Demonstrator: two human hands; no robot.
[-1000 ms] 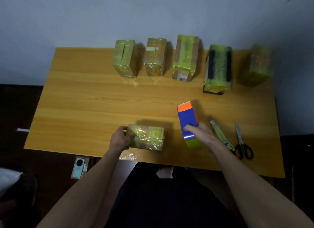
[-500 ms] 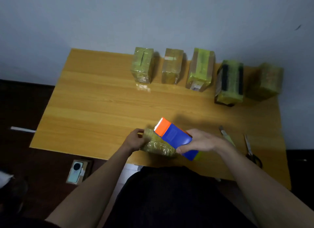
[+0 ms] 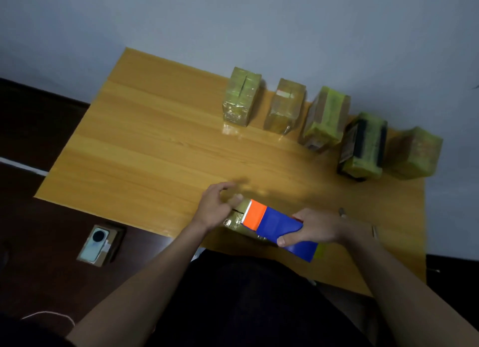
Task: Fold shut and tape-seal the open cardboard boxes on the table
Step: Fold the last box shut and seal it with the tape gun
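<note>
**Tape dispenser poised over a half-hidden box: where the seal could slip**

The right hand's fingers (image 3: 286, 240) are curled round the blue-and-orange tape dispenser (image 3: 278, 226), thumb along its near edge, holding it tilted with the orange end toward the left hand. The left hand (image 3: 216, 208) sits just beside that orange end; its fingers are loosely bent and blurred, the thumb near the top of the small cardboard box (image 3: 237, 217), and I cannot tell whether they pinch a tape end or only steady the box. That box, already wrapped in shiny yellowish tape, lies under the dispenser at the near edge of the table (image 3: 145, 144), mostly covered by it, with a dark seam showing beside the orange end.

Risks, as I judge them:

- The box is light and close to the table's near edge; a pull from the dispenser could drag it off unless the left hand pins it.
- The dispenser hides the seam, so a strip could land askew and leave the slit open.
- Tape could fold onto itself if the left fingers lose the free end.

Beyond the dispenser, five taped boxes stand in a row along the far side of the table: the slit-topped box (image 3: 242, 96) leftmost, the black-striped box (image 3: 364, 146) fourth. Right of the dispenser a thin tool (image 3: 342, 212) shows, partly hidden. Left of it, on the floor, lies a phone on its carton (image 3: 97, 245).
</note>
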